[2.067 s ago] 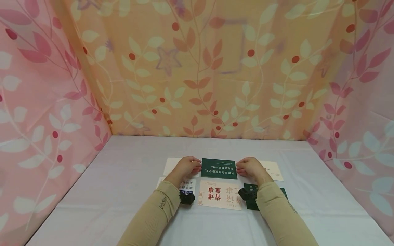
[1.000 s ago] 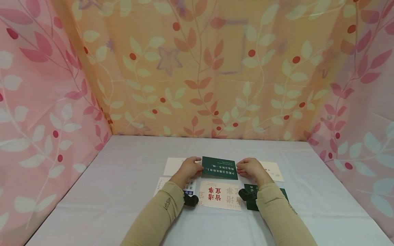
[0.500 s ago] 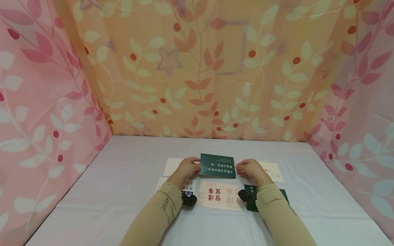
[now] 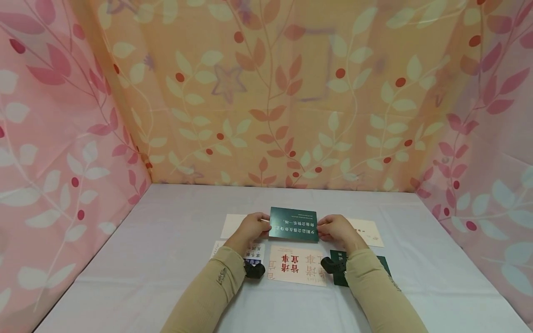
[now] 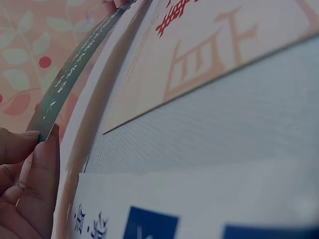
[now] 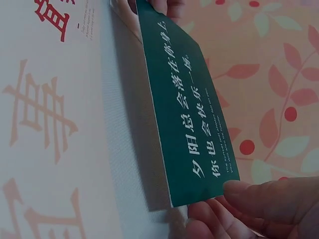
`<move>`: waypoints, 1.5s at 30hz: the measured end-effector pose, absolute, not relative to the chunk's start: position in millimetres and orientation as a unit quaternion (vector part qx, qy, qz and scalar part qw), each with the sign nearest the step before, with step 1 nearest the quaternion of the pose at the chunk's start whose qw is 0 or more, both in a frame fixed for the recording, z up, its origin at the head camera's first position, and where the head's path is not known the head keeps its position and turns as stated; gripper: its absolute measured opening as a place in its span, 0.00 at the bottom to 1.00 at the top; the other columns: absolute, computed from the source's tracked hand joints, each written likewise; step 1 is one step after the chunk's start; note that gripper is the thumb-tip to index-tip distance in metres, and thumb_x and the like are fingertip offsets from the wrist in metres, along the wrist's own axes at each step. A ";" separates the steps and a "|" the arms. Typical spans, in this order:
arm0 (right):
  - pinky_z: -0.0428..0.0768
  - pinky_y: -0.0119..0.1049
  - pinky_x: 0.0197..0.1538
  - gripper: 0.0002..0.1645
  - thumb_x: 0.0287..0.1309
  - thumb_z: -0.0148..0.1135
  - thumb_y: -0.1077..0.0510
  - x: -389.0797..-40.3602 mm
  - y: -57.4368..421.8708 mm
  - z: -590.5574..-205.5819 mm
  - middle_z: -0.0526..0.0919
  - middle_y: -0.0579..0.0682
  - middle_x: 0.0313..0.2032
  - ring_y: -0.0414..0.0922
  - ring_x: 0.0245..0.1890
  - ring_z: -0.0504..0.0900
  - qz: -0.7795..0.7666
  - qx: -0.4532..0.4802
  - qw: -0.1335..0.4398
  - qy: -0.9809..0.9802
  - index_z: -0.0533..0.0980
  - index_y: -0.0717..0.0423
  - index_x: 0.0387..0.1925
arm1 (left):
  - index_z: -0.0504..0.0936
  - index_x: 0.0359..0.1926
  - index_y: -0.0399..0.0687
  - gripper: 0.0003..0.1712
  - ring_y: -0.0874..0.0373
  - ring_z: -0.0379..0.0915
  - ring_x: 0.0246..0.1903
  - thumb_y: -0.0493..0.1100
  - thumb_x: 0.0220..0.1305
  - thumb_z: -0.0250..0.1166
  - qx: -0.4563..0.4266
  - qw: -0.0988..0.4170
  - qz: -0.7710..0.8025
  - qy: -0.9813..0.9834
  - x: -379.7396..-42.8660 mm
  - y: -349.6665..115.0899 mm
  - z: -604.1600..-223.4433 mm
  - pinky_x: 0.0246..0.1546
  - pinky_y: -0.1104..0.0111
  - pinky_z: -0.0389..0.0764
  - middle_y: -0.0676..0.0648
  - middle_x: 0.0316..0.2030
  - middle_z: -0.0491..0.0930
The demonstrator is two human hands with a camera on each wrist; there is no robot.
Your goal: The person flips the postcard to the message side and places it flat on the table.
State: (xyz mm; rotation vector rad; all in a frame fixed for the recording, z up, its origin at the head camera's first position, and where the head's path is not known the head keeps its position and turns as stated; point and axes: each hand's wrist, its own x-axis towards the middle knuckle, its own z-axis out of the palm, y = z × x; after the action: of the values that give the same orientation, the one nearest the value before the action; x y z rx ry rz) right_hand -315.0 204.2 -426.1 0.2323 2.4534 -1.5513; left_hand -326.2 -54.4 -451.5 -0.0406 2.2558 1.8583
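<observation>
A dark green card (image 4: 293, 225) with white lettering is held raised over the table by both hands, tilted, its printed side facing up. My left hand (image 4: 250, 230) pinches its left edge; in the left wrist view the thumb (image 5: 20, 144) lies on top and a finger underneath. At the opposite edge is my right hand (image 4: 339, 230). The right wrist view shows its thumb (image 6: 239, 191) on the printed corner with curled fingers below. A shadow falls on the white cloth under the card.
Nearest the wrists lie a pale pink card (image 4: 297, 266) with red characters, a white-and-blue card (image 4: 257, 252) and another green card (image 4: 340, 279). Two cream cards (image 4: 232, 225) flank the hands farther back. Floral curtains (image 4: 266, 92) enclose the white table (image 4: 137, 268).
The green card has gone from lying flat to raised and tilted, its left side lifting first, and has shifted slightly left. The right hand has followed it a little leftward.
</observation>
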 end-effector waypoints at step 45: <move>0.79 0.40 0.33 0.05 0.55 0.60 0.64 -317.6 214.6 -422.2 0.79 0.54 0.27 0.45 0.27 0.78 -0.530 0.061 0.053 0.844 0.77 0.64 0.33 | 0.82 0.33 0.43 0.05 0.59 0.75 0.24 0.40 0.59 0.62 -0.042 0.107 0.634 0.764 -329.5 -53.0 -445.0 0.27 0.70 0.79 0.46 0.27 0.79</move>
State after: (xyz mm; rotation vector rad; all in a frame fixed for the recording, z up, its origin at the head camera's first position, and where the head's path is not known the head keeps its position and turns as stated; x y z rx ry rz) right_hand -317.6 214.6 -422.2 0.1862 2.5655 -1.6104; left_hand -329.5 -53.0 -445.0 -0.1238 2.2497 1.8676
